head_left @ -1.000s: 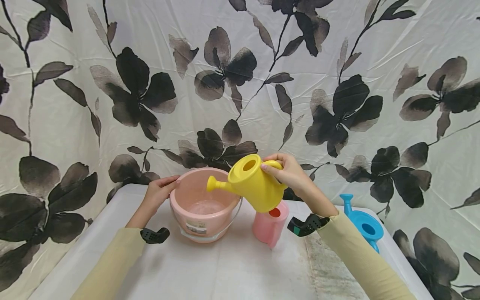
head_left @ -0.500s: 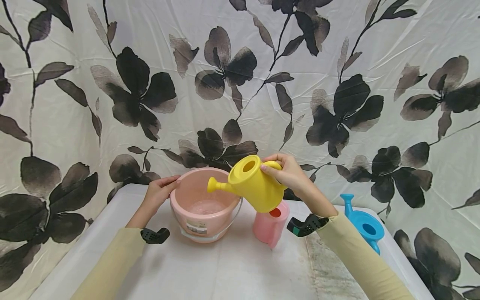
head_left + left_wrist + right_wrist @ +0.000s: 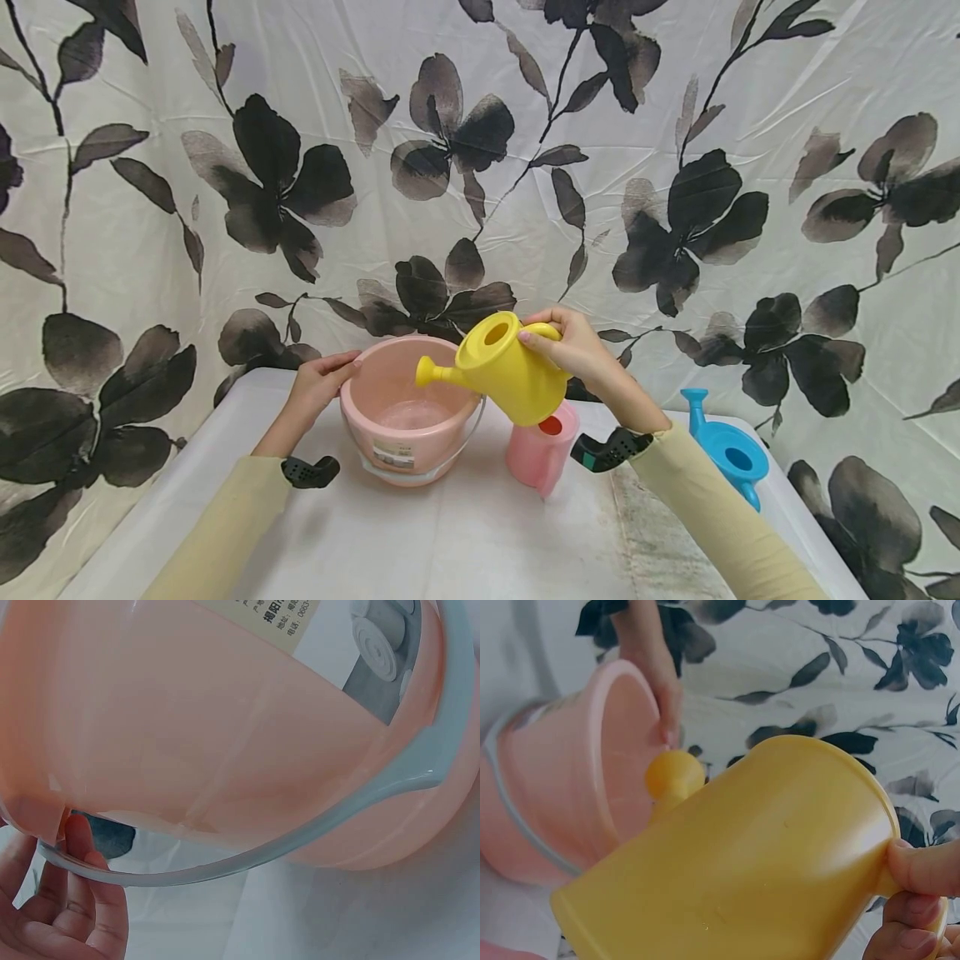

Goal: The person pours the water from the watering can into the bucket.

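Observation:
A pink bucket (image 3: 442, 442) with a pale grey handle (image 3: 262, 855) stands upright on the white-covered table. My left hand (image 3: 318, 387) grips its rim at the left, fingers at the outer wall by the handle's end in the left wrist view. In my right hand (image 3: 573, 346) is the handle of a yellow watering can (image 3: 517, 379), raised off the table. The can tilts toward the bucket, and its round spout head (image 3: 675, 772) hangs over the bucket's opening. No stream shows at the spout. Shallow clear liquid seems to lie at the bucket's bottom.
A pink watering can (image 3: 528, 462) stands right of the bucket, partly behind the yellow one. Farther right, a blue watering can (image 3: 731, 450) sits near the table's right edge. Floral cloth (image 3: 555, 250) hangs behind the table (image 3: 420, 542); a stained patch (image 3: 667, 533) marks its front right.

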{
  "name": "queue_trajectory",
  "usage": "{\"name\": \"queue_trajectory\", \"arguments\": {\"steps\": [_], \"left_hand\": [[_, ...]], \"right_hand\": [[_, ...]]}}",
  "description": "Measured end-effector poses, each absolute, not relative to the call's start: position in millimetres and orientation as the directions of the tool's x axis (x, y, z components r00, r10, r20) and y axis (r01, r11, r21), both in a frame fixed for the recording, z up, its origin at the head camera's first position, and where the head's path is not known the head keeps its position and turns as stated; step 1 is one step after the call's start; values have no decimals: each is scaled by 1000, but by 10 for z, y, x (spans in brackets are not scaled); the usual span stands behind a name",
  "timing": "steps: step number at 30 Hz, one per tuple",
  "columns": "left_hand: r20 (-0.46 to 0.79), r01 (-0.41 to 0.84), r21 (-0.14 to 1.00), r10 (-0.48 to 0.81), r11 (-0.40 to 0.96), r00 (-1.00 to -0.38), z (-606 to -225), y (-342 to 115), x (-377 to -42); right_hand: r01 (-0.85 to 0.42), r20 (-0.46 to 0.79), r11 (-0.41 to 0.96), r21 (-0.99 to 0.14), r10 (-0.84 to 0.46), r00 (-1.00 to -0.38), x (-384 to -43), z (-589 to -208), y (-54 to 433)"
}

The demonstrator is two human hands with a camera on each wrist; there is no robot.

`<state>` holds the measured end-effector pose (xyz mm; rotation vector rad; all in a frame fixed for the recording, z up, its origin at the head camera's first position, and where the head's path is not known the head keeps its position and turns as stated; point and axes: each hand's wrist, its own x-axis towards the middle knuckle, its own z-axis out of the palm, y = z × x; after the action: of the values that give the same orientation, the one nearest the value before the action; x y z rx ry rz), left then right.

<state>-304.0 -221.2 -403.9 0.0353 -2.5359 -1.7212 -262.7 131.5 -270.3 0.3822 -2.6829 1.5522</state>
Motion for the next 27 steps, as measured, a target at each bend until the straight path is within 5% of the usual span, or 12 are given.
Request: {"name": "queue_trajectory", "arguments": {"steps": [27], "left_hand": [[40, 14, 934, -67, 358, -997, -4020, -2205, -3039]], "right_hand": [[-205, 123, 497, -843, -192, -974, -2649, -2663, 1338]]}}
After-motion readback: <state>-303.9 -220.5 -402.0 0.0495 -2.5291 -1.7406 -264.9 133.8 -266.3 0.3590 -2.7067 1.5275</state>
